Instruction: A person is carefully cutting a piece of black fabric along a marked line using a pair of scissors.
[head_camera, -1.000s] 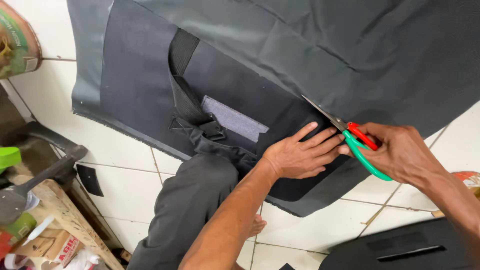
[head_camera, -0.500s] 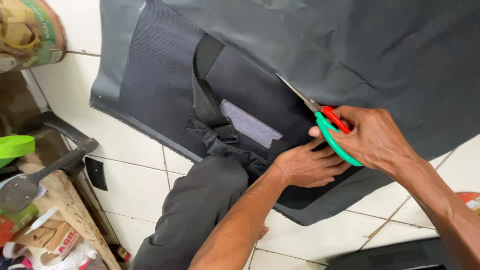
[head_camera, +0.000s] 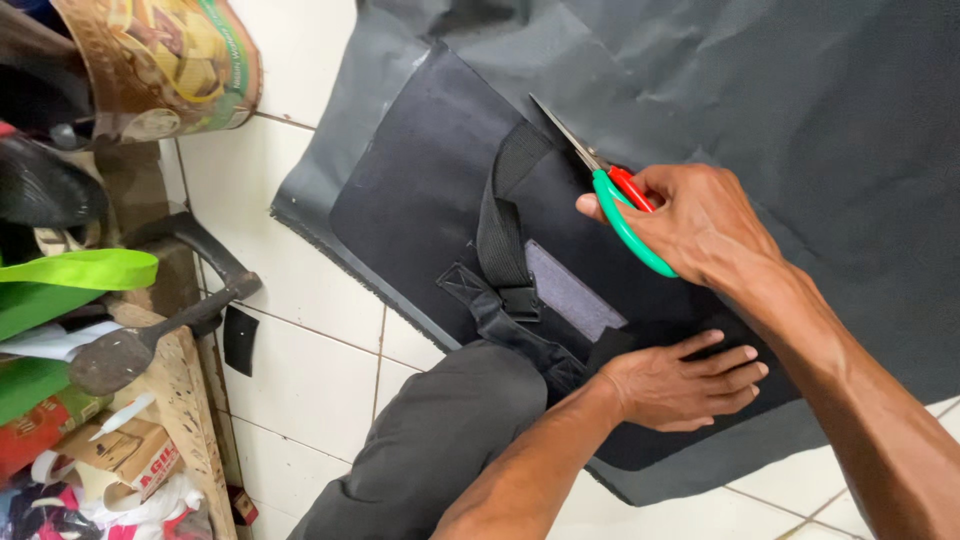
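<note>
Scissors (head_camera: 608, 178), green and red handles, centre-right of frame, gripped in right hand (head_camera: 700, 225), fingers curled through loops, blades over black panel (head_camera: 420, 190). Left hand (head_camera: 685, 385) flat, fingers together, pinning panel lower centre. Best kept taut, blades clear of webbing strap (head_camera: 500, 230). Knee (head_camera: 450, 430) crowding lower edge. Hammer (head_camera: 150, 335) left, well apart.
</note>
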